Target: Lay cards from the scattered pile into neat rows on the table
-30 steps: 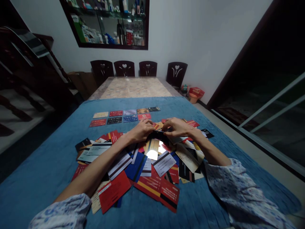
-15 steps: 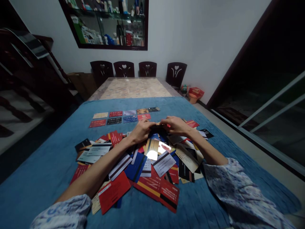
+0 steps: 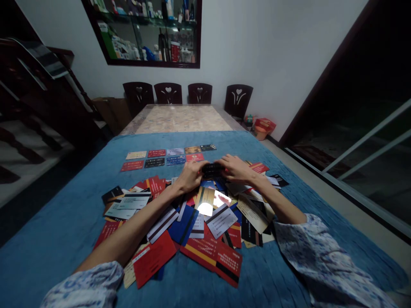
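Between both hands, at the far edge of a loose heap of cards, is a black bank card [image 3: 212,168] with its dark face towards me. My left hand [image 3: 192,174] pinches its left end, fingers closed. At its right end, the fingers of my right hand [image 3: 236,168] are closed on it too. The heap below includes a blue card [image 3: 183,226], a white card with a dark stripe [image 3: 221,220], a shiny gold card [image 3: 206,201] and a red card [image 3: 154,258], overlapping at many angles. My forearms reach across both sides of the heap, covering some cards.
Beyond the heap, several cards lie in two neat rows, among them a red card [image 3: 132,165] and a dark card [image 3: 208,147]. A blue cloth [image 3: 73,214] covers the near table. Chairs [image 3: 167,93] stand at the far end, below a glass cabinet [image 3: 150,42].
The black card has tilted up, so its dark face shows more fully than before. My hands have shifted only slightly; the heap and the rows look the same.
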Demonstrator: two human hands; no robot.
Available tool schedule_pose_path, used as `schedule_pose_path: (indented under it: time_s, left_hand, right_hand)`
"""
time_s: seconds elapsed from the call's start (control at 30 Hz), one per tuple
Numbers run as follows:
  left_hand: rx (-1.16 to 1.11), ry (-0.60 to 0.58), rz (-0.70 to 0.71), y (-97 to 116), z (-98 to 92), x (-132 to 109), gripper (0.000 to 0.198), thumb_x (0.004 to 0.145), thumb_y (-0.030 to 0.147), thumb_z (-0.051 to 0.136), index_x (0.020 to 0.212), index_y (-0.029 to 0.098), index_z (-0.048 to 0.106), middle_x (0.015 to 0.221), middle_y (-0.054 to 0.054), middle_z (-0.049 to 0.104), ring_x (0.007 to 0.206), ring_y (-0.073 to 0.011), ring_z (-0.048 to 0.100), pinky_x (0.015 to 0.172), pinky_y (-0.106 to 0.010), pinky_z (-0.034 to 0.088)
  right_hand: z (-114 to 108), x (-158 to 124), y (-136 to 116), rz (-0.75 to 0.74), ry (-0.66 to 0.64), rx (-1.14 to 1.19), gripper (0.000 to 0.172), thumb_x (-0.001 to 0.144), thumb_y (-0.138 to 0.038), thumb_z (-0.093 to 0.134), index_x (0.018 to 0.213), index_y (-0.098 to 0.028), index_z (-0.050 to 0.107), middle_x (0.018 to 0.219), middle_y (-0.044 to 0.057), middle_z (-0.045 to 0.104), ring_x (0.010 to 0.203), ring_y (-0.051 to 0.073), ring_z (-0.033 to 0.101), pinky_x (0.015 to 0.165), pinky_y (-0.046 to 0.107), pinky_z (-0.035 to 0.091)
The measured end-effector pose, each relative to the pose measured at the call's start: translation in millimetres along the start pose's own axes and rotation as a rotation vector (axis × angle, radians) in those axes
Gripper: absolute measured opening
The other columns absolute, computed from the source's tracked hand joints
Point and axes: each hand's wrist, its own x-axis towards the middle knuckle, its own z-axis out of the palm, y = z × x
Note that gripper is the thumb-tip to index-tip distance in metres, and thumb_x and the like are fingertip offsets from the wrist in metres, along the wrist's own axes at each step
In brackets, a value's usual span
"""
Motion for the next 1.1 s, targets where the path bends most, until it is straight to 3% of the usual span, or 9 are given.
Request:
schedule_pose_path:
  time_s: [0.13,0.23,0.43,0.67,1.1]
  left_hand:
    - [0.015,0.007,-0.025,1,-5.2,2,0.055,0.08,0.007,0.052,0.132,0.02,0.061,0.122,-0.009,0.071,0.109,-0.0271,0.059,0.097,-0.045,0.046]
    - [0.022,0.0,-0.032,2,-8.6,2,0.053,0.08,0.01,0.055,0.131,0.02,0.061,0.123,-0.009,0.07,0.111,-0.0282,0.059,0.097,-0.046,0.045]
    - [0.127,-0.048,-0.066,9,-15.1,0,0.058,0.079,0.021,0.064,0.137,0.021,0.055,0.131,-0.013,0.063,0.121,-0.0327,0.052,0.099,-0.05,0.041]
    - [0.222,-0.083,-0.087,11,-20.5,-4,0.059,0.08,0.021,0.063,0.138,0.018,0.052,0.129,-0.015,0.06,0.122,-0.0338,0.048,0.098,-0.052,0.04]
    - [0.203,-0.089,-0.116,-11,-47.1,-21,0.055,0.078,0.018,0.069,0.131,0.022,0.057,0.129,-0.014,0.058,0.125,-0.0342,0.044,0.098,-0.052,0.037]
  right_hand:
    - [0,-1,1,-0.03,0.034,0.002,0.057,0.088,-0.036,0.059,0.141,-0.015,0.05,0.116,0.016,0.061,0.106,0.029,0.05,0.081,0.036,0.038]
    - [2,0,1,-0.034,0.041,-0.028,0.064,0.086,-0.036,0.062,0.144,-0.014,0.047,0.117,0.017,0.059,0.105,0.029,0.048,0.08,0.036,0.038]
    - [6,1,1,-0.021,0.073,-0.022,0.064,0.088,-0.037,0.059,0.145,-0.013,0.044,0.121,0.019,0.06,0.109,0.031,0.049,0.083,0.038,0.038]
    - [9,2,-4,-0.027,0.107,0.067,0.056,0.089,-0.043,0.058,0.135,-0.013,0.051,0.123,0.019,0.064,0.111,0.031,0.051,0.089,0.04,0.037]
    - [-4,28,-31,0.004,0.071,-0.042,0.062,0.088,-0.051,0.064,0.14,-0.02,0.054,0.126,0.018,0.056,0.115,0.032,0.045,0.086,0.039,0.037]
